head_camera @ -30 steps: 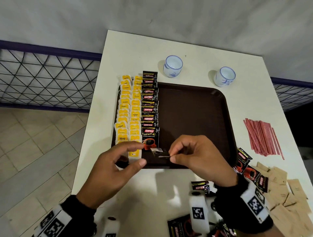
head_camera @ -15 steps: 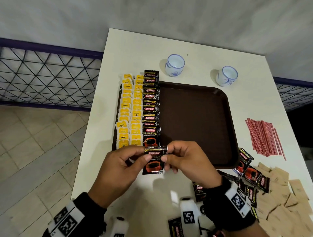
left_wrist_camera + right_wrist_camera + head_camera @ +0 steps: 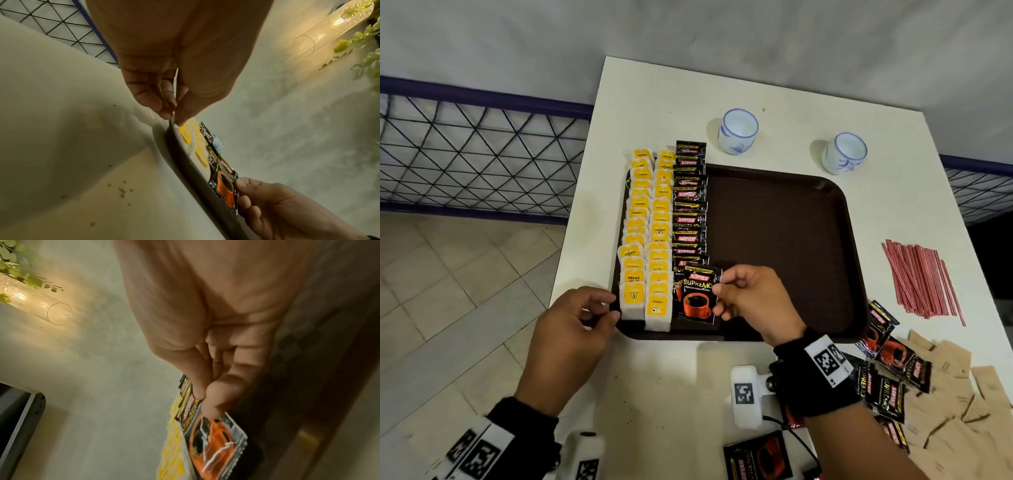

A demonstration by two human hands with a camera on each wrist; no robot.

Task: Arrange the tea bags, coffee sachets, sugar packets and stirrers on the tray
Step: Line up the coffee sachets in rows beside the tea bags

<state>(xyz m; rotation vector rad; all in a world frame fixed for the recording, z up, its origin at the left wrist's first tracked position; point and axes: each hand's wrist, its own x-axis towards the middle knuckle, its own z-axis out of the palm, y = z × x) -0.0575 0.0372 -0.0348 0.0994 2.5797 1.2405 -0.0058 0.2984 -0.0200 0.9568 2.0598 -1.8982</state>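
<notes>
A brown tray [image 3: 784, 240] lies on the white table. Along its left side run two columns of yellow tea bags [image 3: 647, 226] and one column of black coffee sachets [image 3: 690, 212]. My right hand [image 3: 720, 286] pinches the right edge of one coffee sachet [image 3: 698, 298] at the near end of that column, shown close in the right wrist view as sachet [image 3: 213, 439] under right hand [image 3: 205, 402]. My left hand [image 3: 614, 308] pinches the tray's near-left rim beside the nearest tea bag [image 3: 632, 301]; the left wrist view shows left hand [image 3: 174, 116] on the rim [image 3: 185, 162].
Red stirrers [image 3: 924, 277] lie on the table right of the tray. Loose coffee sachets [image 3: 887, 363] and brown sugar packets [image 3: 962, 411] are heaped at the near right. Two white cups [image 3: 738, 135] [image 3: 846, 152] stand behind the tray. The table's left edge drops to the floor.
Both hands held the sachet over the tray's near edge; now the left hand has let go and moved left to the tray corner, while the right hand has set the sachet down in line.
</notes>
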